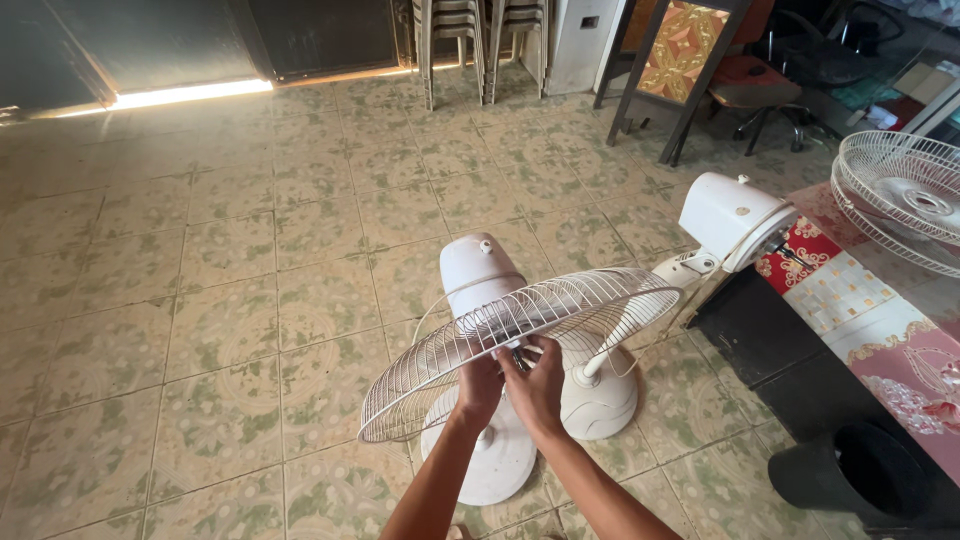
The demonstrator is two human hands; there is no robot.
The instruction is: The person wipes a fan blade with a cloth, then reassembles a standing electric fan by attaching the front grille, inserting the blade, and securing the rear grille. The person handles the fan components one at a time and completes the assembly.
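Across the left half of the frame lies a tiled floor [200, 300] in pale green and cream, with a bright strip of light [190, 94] along the bottom of a dark wall at the upper left. At the top centre stand stacked plastic chairs [450, 40].

In the lower middle, a white wire fan guard [440, 350] tilts from low at the left to high at the right, sitting on a white standing fan whose motor housing [480, 272] rises just behind it and whose round base [480, 455] rests on the floor below.

The left hand [478, 388] reaches up under the centre of the guard, its fingers curled closed at the hub; what exactly they grip cannot be made out. Touching it on the right, the right hand [538, 385] also has its fingers bent closed around the same spot at the guard's centre.

Just right of the hands stands a second white fan [735, 218], its rounded base [600, 400] on the floor beside the first. A wooden frame with a patterned panel [680, 45] stands at the upper right. At the right edge, a table with a patterned cloth [880, 320] carries another wire guard [905, 195], and a black bucket [860, 470] sits at the lower right.
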